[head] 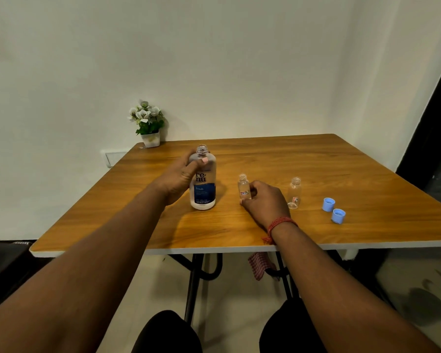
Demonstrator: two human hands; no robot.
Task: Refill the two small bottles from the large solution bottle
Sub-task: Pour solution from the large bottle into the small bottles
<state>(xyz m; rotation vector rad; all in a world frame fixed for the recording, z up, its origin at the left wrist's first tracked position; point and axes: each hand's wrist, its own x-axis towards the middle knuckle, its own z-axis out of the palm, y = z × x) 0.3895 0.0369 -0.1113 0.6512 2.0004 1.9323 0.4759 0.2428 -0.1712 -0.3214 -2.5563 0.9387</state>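
At ten o'clock, your left hand (181,178) wraps the uncapped, slippery large solution bottle (203,182); your right hand (262,200) pinches a light small bottle (243,186) low.

Open tabletop at the near edge and far right

The large solution bottle (203,179), two small bottles (243,186) (294,192) and two blue caps (328,204) (338,216) crowd mid-table (265,154); a flower pot (150,138) blocks the far-left corner.

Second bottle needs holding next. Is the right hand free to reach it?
Probably yes, once it lets go: the right hand grips the nearer small bottle, and the second bottle stands just beyond with bare table between.
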